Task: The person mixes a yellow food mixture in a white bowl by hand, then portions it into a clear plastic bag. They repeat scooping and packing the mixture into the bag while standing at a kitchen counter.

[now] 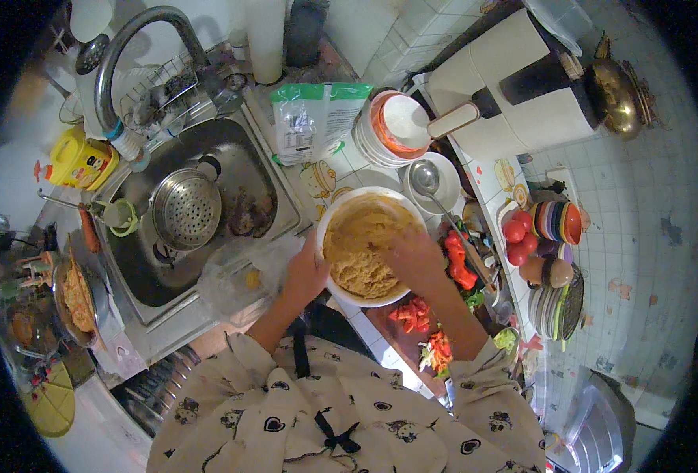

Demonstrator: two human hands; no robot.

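Before me stands a white bowl [365, 301] of crumbly yellow-brown dough [355, 266]. My left hand [309, 269] grips the bowl's left rim. Inside the bowl, against the right part of the dough, is my right hand [414, 260]; its fingers are blurred and partly sunk in the mixture, so their closure is unclear. Just beyond the bowl, a metal ladle [425, 177] rests in a smaller white bowl [451, 198]. Chopped tomato [411, 315] and a heap of shredded vegetables [438, 353] lie on a brown cutting board [384, 322] beneath my right forearm.
To the left is a steel sink [248, 148] with a perforated steamer pot [187, 210] under a curved faucet [106, 77]. A plastic bag [230, 284] lies on the sink's near edge. Stacked bowls [378, 133], a flour-like packet [319, 121] and red peppers [460, 260] crowd the counter.
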